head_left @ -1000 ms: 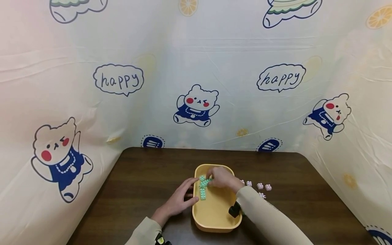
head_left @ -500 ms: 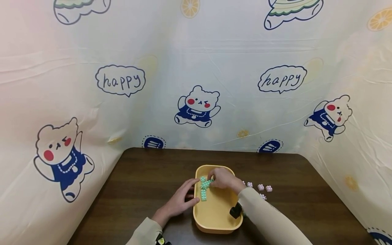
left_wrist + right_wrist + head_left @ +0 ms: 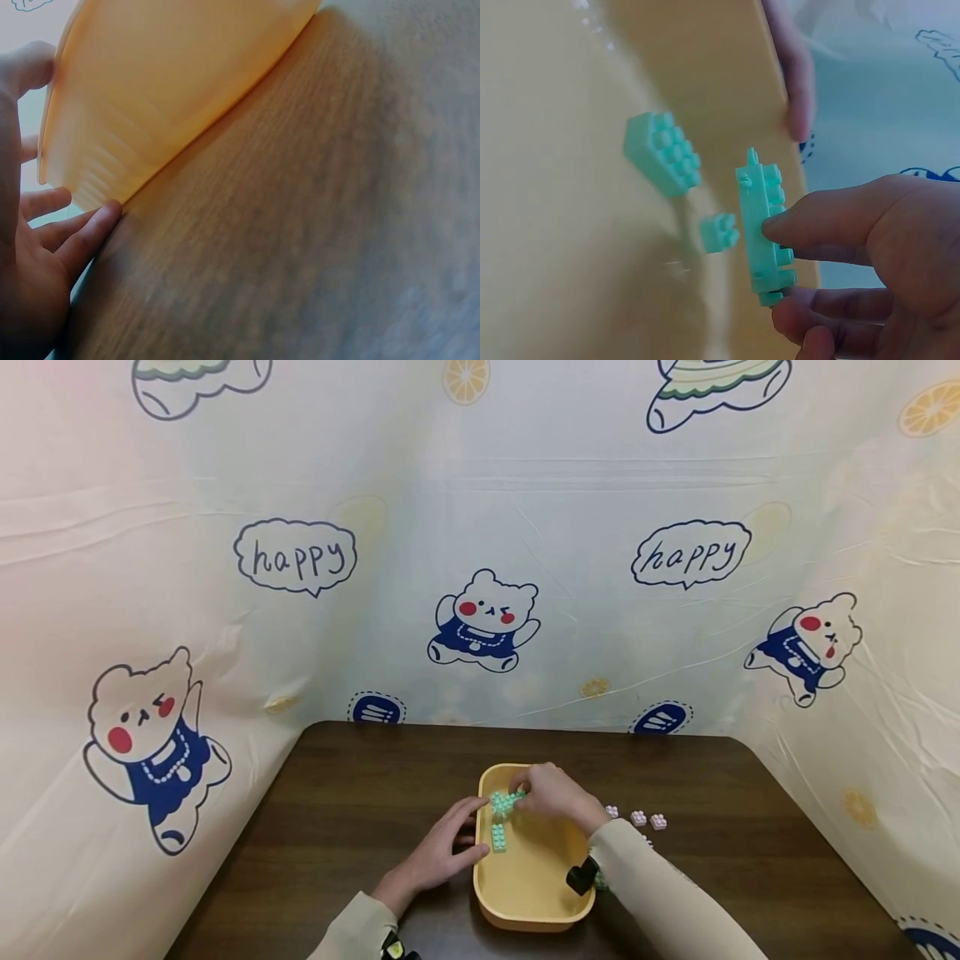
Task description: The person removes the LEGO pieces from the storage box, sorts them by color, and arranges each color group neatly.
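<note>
My right hand (image 3: 553, 793) is over the far part of a yellow plastic tub (image 3: 536, 887). It pinches a long mint-green building block (image 3: 757, 225) between thumb and fingers, as the right wrist view shows. Below that block, on the tub's floor, lie a green eight-stud-style brick (image 3: 660, 154) and a smaller green brick (image 3: 720, 233). My left hand (image 3: 437, 853) rests against the tub's left side, fingers extended. In the left wrist view its fingertips (image 3: 112, 208) touch near the bottom of the outer wall, with another digit up at the rim.
Several pale pink bricks (image 3: 638, 818) lie on the dark wooden table (image 3: 360, 793) right of the tub, partly hidden by my right sleeve (image 3: 660, 881). Something green (image 3: 601, 881) shows beside the tub's right wall. A patterned curtain (image 3: 570, 510) hangs behind the table.
My right hand has shifted slightly right and up with the held green block, and a gap now shows above the nearer green brick. The left hand has stayed at the tub.
</note>
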`<move>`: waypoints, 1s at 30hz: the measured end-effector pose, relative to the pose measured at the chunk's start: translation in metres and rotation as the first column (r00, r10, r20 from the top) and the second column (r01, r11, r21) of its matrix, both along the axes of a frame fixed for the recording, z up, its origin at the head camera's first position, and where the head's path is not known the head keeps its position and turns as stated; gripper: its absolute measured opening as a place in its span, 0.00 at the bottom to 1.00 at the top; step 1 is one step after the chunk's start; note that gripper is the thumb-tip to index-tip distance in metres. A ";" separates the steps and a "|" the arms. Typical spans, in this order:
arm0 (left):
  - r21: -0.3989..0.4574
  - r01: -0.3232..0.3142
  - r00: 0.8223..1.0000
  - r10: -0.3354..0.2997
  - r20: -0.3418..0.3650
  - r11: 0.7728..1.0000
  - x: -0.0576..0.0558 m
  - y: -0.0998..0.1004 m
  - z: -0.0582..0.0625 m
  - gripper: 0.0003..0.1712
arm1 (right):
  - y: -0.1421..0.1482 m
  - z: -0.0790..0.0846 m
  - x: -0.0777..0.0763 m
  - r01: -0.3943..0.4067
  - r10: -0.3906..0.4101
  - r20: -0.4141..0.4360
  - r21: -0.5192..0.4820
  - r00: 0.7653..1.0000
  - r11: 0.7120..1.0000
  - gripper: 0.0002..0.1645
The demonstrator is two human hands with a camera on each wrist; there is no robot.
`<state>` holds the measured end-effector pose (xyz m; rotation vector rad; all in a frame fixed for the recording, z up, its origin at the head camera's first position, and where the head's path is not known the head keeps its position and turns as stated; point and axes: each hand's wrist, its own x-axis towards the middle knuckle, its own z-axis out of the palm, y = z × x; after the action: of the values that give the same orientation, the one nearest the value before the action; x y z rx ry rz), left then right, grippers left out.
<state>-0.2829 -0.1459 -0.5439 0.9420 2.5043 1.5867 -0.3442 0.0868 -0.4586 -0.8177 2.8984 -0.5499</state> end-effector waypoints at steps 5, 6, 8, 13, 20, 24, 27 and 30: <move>0.001 0.004 1.000 -0.004 0.004 1.000 0.000 0.001 0.001 0.37 | 0.005 0.014 0.009 -0.003 0.002 -0.016 -0.051 1.000 0.999 0.10; 0.004 0.005 1.000 -0.005 0.006 1.000 0.000 0.000 0.001 0.37 | 0.006 0.017 0.012 0.003 -0.004 -0.017 -0.056 1.000 0.998 0.10; 0.007 0.003 1.000 -0.003 0.005 1.000 0.000 0.000 0.000 0.37 | 0.009 0.022 0.015 0.016 -0.017 -0.018 -0.068 1.000 0.998 0.11; 0.012 0.001 1.000 -0.001 -0.011 1.000 0.000 0.000 -0.001 0.37 | 0.019 0.030 0.022 0.039 -0.043 -0.046 -0.080 0.998 0.996 0.11; 0.026 0.002 0.999 -0.002 -0.032 1.000 0.000 0.000 -0.001 0.38 | 0.031 0.039 0.030 0.086 -0.093 -0.065 -0.103 0.994 0.991 0.10; 0.018 0.002 1.000 -0.002 -0.031 1.000 0.000 0.001 -0.001 0.38 | 0.039 0.044 0.036 0.091 -0.100 -0.088 -0.104 0.991 0.990 0.10; 0.019 0.003 0.999 -0.003 -0.032 1.000 0.000 0.001 -0.001 0.37 | 0.047 0.047 0.043 0.096 -0.107 -0.097 -0.113 0.989 0.989 0.10; 0.020 0.001 1.000 -0.001 -0.027 1.000 0.001 0.002 -0.001 0.38 | 0.056 0.049 0.051 0.120 -0.132 -0.088 -0.125 0.987 0.985 0.10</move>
<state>-0.2824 -0.1443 -0.5452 0.9737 2.5097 1.6131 -0.2929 0.1428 -0.4092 -0.6949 3.0467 -0.7213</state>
